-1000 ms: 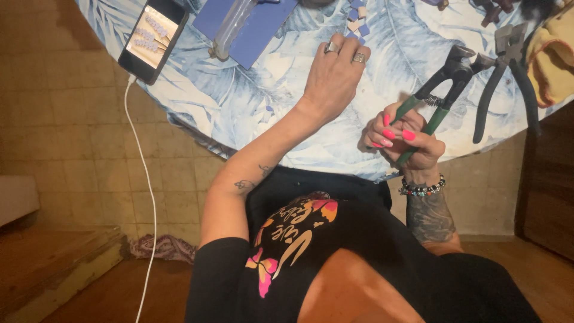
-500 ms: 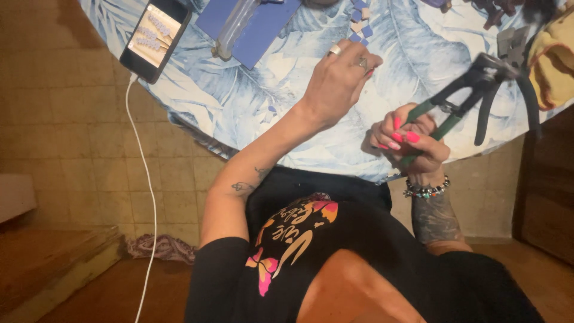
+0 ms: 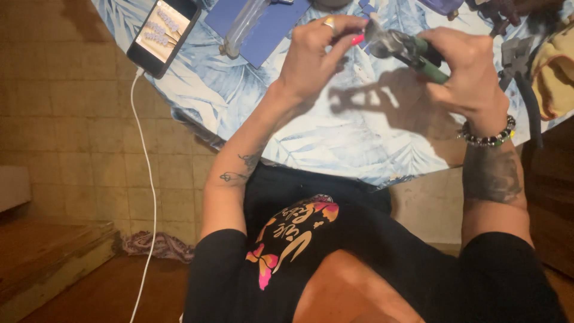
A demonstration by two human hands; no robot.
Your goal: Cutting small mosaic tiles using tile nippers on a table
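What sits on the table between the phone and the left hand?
In the head view, a clear plastic tube lying on a blue sheet lies between the phone and the left hand.

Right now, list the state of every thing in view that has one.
Green-handled metal pliers: held in the right hand, off the table.
Left hand: fingertips at the pliers' jaws.
Black smartphone: screen lit, white cable plugged in.
Dark-handled pliers: lying on the leaf-print tablecloth.
Clear plastic tube: lying on its side.
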